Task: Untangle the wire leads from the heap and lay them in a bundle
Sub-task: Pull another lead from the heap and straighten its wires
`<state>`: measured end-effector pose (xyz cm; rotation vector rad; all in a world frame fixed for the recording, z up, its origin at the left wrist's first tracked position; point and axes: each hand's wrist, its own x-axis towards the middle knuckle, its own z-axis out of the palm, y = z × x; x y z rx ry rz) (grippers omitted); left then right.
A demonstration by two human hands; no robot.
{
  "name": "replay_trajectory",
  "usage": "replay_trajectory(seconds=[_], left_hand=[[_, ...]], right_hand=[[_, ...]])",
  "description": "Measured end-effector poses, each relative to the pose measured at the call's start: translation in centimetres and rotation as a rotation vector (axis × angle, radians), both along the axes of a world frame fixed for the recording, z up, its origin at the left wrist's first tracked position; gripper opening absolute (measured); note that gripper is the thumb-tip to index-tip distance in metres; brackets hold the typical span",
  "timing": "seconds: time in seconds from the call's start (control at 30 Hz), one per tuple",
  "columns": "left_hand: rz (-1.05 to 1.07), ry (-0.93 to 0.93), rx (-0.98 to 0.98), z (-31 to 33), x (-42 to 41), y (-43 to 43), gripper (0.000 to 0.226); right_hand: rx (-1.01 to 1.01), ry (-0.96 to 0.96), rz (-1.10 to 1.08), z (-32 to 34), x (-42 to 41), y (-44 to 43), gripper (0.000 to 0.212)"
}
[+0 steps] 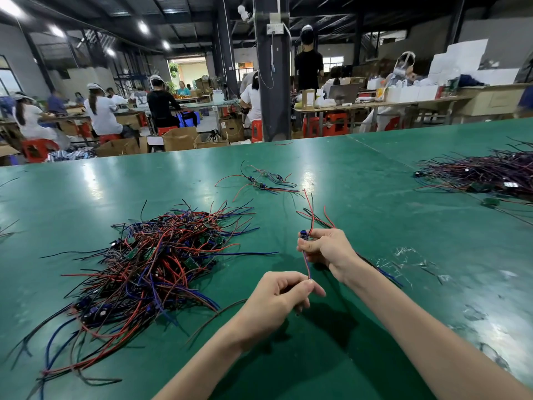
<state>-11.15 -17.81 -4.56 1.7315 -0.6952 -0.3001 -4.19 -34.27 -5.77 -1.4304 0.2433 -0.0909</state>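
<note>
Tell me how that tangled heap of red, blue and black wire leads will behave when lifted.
The tangled wire heap is probably floppy: its thin strands curve over the green table. It will likely snag and drag neighbours, since leads cross and loop.

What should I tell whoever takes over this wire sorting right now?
Left hand pinches the lower end of a red-blue lead; right hand grips its upper end plus a few more wires.
Heap lies left of the hands, large and tangled.
A few loose leads lie beyond on the green table.
Left to do: most of the heap.
</note>
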Motion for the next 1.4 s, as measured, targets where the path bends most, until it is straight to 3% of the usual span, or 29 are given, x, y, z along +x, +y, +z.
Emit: replay_trajectory(seconds=[0.47, 0.8, 0.93, 1.03, 1.27, 1.4], left_hand=[[-0.145, 0.051, 0.015, 0.0, 0.1, 0.5, 0.021], [-0.276, 0.438, -0.017, 0.6, 2.1, 2.0, 0.025], [-0.056, 0.551, -0.204, 0.9, 2.9, 1.8, 0.039], [0.120, 0.588, -0.306, 0.4, 3.2, 1.5, 0.029], [0.117, 0.691, -0.437, -0.4, 2.8, 0.7, 0.024], [0.077, 0.724, -0.399, -0.8, 2.3, 0.2, 0.019]], right_hand=[[0.019, 0.017, 0.012, 0.1, 0.0, 0.2, 0.015], [0.194, 0.001, 0.075, 1.8, -0.7, 0.2, 0.010], [0.200, 0.000, 0.158, 2.2, -1.3, 0.8, 0.008], [0.150, -0.019, 0.207, 2.0, -1.5, 1.8, 0.011], [0.030, -0.075, 0.260, 1.5, -1.7, 2.8, 0.016], [-0.050, -0.043, 0.194, 1.3, -1.3, 2.1, 0.021]])
